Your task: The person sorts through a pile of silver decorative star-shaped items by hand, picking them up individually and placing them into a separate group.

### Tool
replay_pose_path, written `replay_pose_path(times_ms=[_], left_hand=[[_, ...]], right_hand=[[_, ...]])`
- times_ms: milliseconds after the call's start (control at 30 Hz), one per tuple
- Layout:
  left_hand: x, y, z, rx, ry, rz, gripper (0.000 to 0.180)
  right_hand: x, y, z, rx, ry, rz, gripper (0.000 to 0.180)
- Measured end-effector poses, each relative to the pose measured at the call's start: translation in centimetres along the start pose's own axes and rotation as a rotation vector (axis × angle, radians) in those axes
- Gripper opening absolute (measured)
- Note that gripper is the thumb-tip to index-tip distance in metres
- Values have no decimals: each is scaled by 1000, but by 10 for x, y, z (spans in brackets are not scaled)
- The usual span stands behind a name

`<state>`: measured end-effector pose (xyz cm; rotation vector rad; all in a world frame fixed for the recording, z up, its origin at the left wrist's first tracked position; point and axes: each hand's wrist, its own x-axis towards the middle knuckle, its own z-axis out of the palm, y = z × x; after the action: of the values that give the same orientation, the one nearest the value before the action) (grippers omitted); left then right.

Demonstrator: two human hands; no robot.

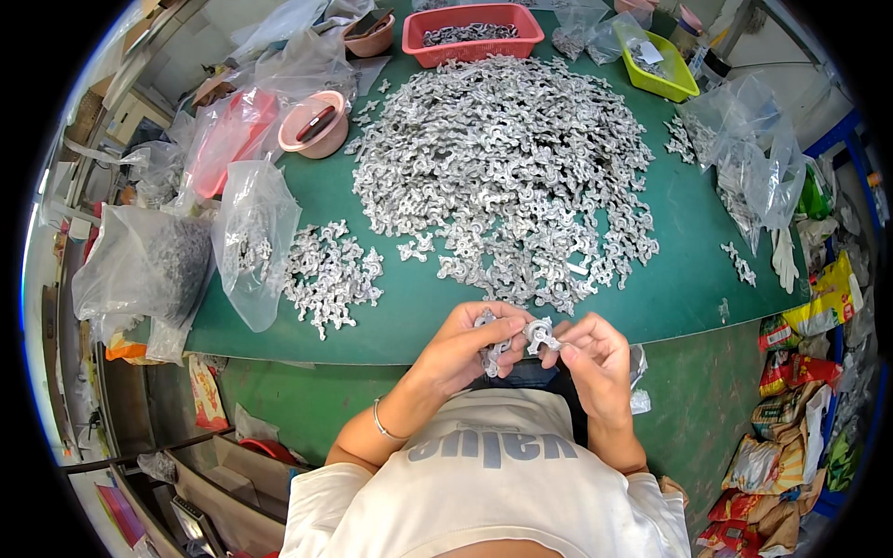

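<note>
Both my hands are close together just over the near edge of the green table (409, 344). My left hand (456, 349) is closed around silver-grey cast metal parts (489, 358), held in the palm and fingers. Another metal part (539, 335), with a rounded middle and short arms, stands out between my hands at the left thumb. My right hand (600, 367) pinches the lower right arm of this part between thumb and fingers. Beyond my hands lies a large heap of similar metal parts (502, 158). To the left is a smaller heap (333, 274).
A red basin (419, 48) of dark parts stands at the back, with a yellow-green basket (662, 82) to its right. A pink bowl (321, 147) and clear plastic bags (253, 251) crowd the left. More bags (758, 167) and a white glove (784, 260) lie right.
</note>
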<state>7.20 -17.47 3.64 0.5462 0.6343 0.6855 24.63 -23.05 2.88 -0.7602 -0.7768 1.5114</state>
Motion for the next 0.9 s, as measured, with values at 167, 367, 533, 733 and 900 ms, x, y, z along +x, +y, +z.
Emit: replay_pose_path(times_ms=[167, 367, 533, 733, 900], left_hand=[[0, 1, -1, -37, -26, -48, 19], [4, 2, 4, -54, -74, -48, 21], [11, 11, 24, 56, -169, -21, 23], [18, 10, 29, 25, -320, -43, 23], [14, 16, 22, -6, -396, -65, 23]], right_hand=[[-3, -2, 4, -15, -48, -62, 11], [-7, -6, 5, -127, -48, -155, 18], [-17, -9, 2, -200, -6, -348, 21], [-20, -17, 8, -445, -8, -614, 24], [-20, -17, 23, -525, -6, -657, 22]])
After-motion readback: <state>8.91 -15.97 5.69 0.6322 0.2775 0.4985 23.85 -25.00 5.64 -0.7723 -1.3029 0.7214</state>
